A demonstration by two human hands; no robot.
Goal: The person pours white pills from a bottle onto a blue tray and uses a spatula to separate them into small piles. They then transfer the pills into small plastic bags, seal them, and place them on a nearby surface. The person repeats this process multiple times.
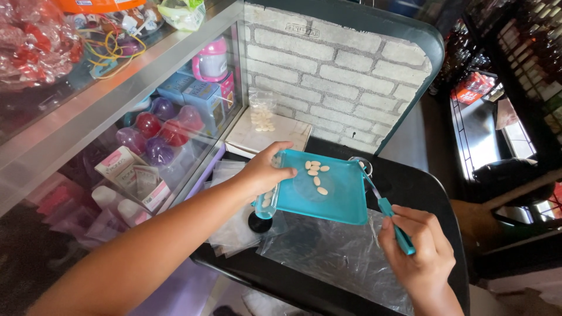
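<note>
Two hands worked over the dark surface (433,193). Left hand (266,169) had its fingers clenched on the near-left edge of a teal counting tray (339,196), held tilted above the surface. White tablets (316,172) lay loose on the tray. Right hand (418,248) gripped a teal spatula (386,208), blade touching the tray's right edge. A clear tube (266,202) below the tray, partly hidden, possibly held more tablets. Clear plastic bags (339,251) lay beneath.
</note>
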